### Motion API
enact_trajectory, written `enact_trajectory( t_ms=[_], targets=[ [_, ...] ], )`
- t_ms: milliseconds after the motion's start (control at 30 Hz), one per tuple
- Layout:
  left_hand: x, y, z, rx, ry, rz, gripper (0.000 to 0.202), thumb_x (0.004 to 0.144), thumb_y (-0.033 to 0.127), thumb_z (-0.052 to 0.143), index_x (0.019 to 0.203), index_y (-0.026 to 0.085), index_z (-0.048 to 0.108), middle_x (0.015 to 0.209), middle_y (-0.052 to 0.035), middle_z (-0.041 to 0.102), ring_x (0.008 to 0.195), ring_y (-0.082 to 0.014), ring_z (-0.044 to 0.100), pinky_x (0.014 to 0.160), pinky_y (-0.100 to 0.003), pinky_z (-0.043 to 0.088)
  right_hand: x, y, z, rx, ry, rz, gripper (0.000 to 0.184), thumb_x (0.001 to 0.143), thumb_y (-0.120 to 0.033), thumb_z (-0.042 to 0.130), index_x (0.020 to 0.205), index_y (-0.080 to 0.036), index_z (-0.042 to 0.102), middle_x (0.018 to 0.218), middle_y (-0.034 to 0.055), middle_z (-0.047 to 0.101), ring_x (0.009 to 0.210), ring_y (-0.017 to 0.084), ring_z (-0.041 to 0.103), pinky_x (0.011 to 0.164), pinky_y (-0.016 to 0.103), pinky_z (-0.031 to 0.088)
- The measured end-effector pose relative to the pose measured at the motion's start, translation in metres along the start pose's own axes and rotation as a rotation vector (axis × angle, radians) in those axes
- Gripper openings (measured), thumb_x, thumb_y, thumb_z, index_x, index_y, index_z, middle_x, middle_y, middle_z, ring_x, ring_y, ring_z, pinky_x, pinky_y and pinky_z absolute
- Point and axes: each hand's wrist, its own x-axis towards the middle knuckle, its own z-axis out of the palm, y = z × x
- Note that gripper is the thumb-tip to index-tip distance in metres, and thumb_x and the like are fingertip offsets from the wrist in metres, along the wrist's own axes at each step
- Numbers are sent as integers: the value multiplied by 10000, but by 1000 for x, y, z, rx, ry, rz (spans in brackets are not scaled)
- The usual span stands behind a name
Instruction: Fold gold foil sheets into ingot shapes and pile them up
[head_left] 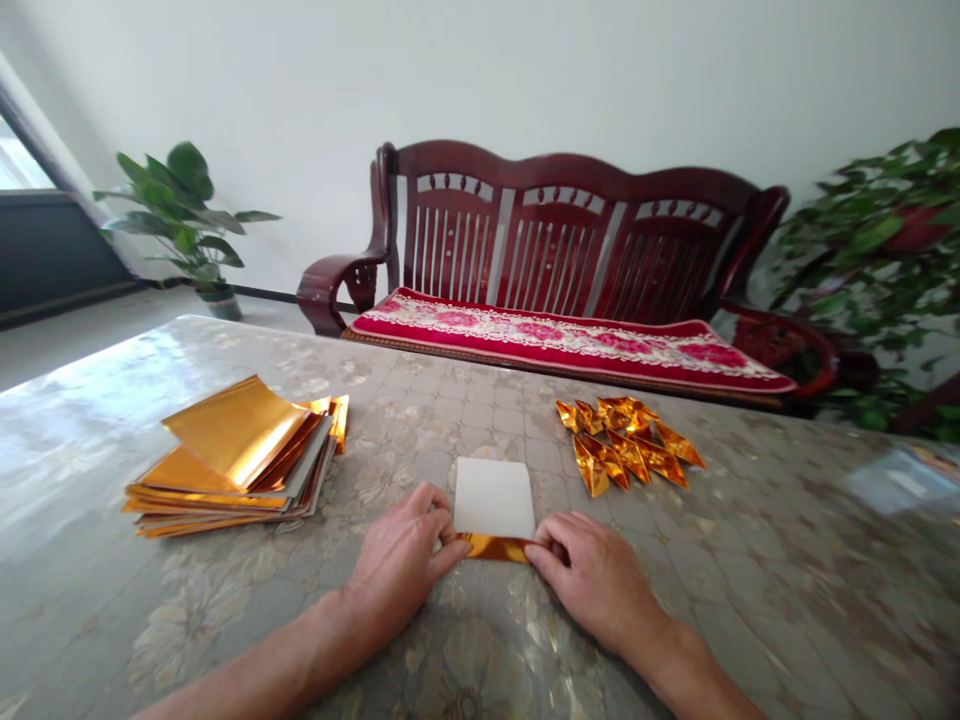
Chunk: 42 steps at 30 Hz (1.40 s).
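A sheet of gold foil paper (493,495) lies on the table in front of me, white side up. Its near edge is turned over into a narrow strip that shows gold. My left hand (409,540) pinches the left end of this strip between thumb and fingers. At the strip's right end, my right hand (589,570) grips it the same way, fingers curled. To the left is a stack of gold foil sheets (232,450), unevenly piled. Several folded gold foil pieces (630,445) with pointed ends sit in a group beyond my right hand.
The table (420,400) has a patterned, glossy cover. A clear plastic packet (907,480) lies at its right side. Behind stands a dark red wooden bench (555,240) with a floral red cushion (570,338). Potted plants (187,215) flank the bench on both sides.
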Motion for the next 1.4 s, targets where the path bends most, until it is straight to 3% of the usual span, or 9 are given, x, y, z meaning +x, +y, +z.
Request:
enact_trajectory(
  t_ms=[400, 1400],
  targets=[
    [2, 3, -3, 89, -11, -31, 275, 907, 397, 608, 715, 201, 629, 980, 15, 603, 838, -145, 625, 710, -255, 413, 2, -4, -1, -72, -10, 8, 156, 868, -256, 621, 721, -225, 580, 721, -13, 631, 726, 178, 582, 628, 273, 310],
    [2, 5, -2, 124, -41, -47, 241, 918, 359, 575, 742, 197, 602, 957, -8, 575, 825, -159, 624, 690, -259, 420, 5, -2, 1, -60, -2, 16, 202, 879, -309, 637, 701, -225, 590, 716, -19, 654, 713, 169, 600, 623, 268, 323]
  ],
)
